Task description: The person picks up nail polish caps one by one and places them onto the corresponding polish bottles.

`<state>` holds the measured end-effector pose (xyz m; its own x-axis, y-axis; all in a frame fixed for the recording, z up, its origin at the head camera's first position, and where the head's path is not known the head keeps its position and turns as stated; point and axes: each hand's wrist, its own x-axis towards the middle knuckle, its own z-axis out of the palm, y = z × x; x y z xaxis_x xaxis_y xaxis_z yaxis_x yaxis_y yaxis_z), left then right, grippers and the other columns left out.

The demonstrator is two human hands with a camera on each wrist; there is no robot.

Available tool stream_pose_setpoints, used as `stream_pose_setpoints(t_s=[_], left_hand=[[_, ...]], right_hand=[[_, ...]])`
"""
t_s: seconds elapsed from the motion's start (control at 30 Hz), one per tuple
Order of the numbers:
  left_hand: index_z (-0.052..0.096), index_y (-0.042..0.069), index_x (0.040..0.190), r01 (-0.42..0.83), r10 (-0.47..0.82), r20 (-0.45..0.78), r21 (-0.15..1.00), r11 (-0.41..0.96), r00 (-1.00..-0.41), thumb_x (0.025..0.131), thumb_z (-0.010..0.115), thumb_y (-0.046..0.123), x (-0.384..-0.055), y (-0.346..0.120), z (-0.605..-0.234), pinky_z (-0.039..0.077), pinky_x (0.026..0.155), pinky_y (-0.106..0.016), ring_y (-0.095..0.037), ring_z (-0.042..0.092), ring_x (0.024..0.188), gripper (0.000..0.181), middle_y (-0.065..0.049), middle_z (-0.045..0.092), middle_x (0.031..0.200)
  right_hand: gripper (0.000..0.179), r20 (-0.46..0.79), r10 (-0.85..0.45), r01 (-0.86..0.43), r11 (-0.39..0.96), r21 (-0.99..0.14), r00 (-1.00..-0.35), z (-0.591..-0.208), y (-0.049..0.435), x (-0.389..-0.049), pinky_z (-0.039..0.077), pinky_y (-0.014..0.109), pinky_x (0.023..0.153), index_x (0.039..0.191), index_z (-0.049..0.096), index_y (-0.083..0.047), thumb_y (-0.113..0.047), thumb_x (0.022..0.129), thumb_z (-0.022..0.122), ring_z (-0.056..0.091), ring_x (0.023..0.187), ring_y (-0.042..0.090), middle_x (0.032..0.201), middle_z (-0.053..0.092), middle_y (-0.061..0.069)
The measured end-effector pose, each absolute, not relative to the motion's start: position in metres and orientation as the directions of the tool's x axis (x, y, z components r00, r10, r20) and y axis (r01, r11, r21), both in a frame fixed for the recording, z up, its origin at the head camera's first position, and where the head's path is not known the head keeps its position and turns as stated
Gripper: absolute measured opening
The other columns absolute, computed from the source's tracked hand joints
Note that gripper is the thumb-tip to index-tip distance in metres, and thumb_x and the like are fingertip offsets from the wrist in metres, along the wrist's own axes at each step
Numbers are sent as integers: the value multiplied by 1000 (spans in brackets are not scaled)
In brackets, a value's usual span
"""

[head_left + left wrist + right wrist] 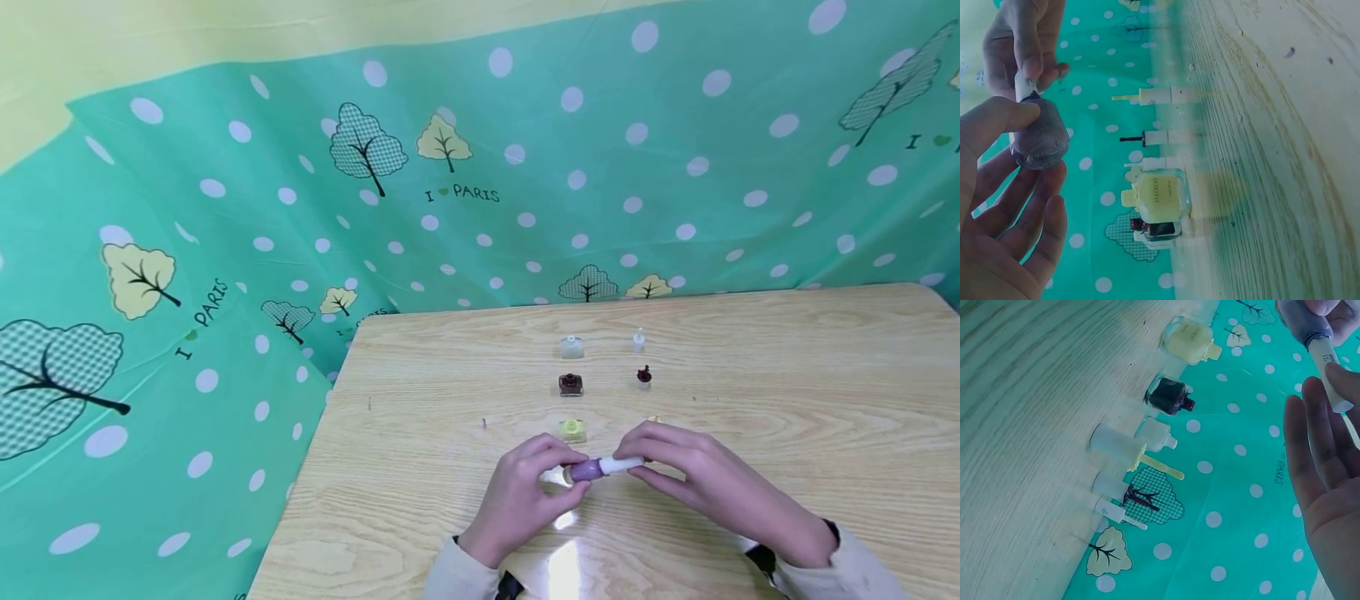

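Observation:
My left hand (522, 498) grips a purple nail polish bottle (585, 471) between thumb and fingers, tilted on its side above the table. At its neck sits a long white cap (1330, 381), which my right hand (701, 467) pinches. Just beyond the hands, a yellow nail polish bottle (572, 431) stands uncapped, with a dark red one (571, 385) and a whitish one (572, 347) in line behind it. To their right, three caps stand brush up: a white one (639, 342), one with a dark brush (644, 379), and one with a yellow brush (1116, 444), mostly hidden by my right hand in the head view.
Everything stands on a light wood-grain table (390, 467). Small dark specks (484, 424) lie left of the bottles. A green dotted cloth (480, 167) with printed trees hangs behind the table and along its left side.

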<state>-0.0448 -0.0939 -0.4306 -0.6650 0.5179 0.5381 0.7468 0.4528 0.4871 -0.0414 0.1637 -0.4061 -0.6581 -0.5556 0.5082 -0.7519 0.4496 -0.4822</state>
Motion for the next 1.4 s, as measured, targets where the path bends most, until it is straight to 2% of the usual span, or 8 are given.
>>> stream_pose_setpoints(t_s=[0.23,0.4,0.67,0.83,0.97,1.1,1.23,1.4], left_hand=[[74,12,103,728,515,515,512,456,-685,81,82,16,-44,-94,-432,50,81,-8,1,63,86,24,6,69,98],[73,13,103,726,517,510,507,465,-688,80,82,16,-43,-94,-431,50,82,-7,1,63,87,24,7,69,98],[74,14,102,756,524,545,475,450,-655,79,83,16,-40,-93,-428,48,81,-5,1,62,85,24,9,68,96],[73,14,102,748,525,533,483,455,-663,80,82,17,-40,-92,-426,48,81,-5,2,62,86,24,9,68,96],[73,14,103,738,520,523,487,467,-675,81,82,18,-41,-93,-427,48,83,-6,2,63,88,24,8,68,98],[73,13,103,728,509,520,501,469,-686,81,82,17,-42,-94,-427,49,84,-7,1,64,89,24,7,69,99],[73,13,103,711,501,506,526,466,-702,81,82,17,-42,-94,-428,50,83,-8,0,64,88,25,6,69,99],[73,13,103,711,501,505,524,469,-703,81,82,17,-43,-93,-428,50,83,-7,0,64,89,25,7,69,99]], right_hand=[[29,479,-525,-711,505,-489,-703,-406,161,-40,45,5,68,102,70,-30,-10,84,78,59,82,-6,99,64,-22],[18,457,-505,-681,546,-488,-732,-406,159,-40,47,11,60,93,69,-33,-18,86,77,53,75,-9,91,62,-25],[25,425,-480,-640,555,-531,-768,-406,157,-39,34,11,47,78,61,-36,-18,89,74,33,57,-11,67,43,-28],[28,410,-460,-617,580,-532,-787,-405,157,-39,31,12,46,73,59,-36,-18,90,73,29,55,-10,64,37,-28],[12,393,-453,-599,598,-532,-800,-405,158,-38,38,14,50,89,66,-32,-23,89,74,40,61,-11,70,47,-28],[29,409,-462,-617,584,-528,-787,-405,160,-37,49,19,57,110,67,-28,-23,84,79,53,75,-9,90,61,-24],[39,460,-509,-685,515,-515,-728,-404,161,-39,54,19,66,113,66,-27,-12,80,82,59,85,-5,104,65,-19],[46,501,-553,-743,433,-510,-666,-406,163,-42,51,11,74,114,67,-27,-1,78,80,62,90,-1,107,64,-17]])
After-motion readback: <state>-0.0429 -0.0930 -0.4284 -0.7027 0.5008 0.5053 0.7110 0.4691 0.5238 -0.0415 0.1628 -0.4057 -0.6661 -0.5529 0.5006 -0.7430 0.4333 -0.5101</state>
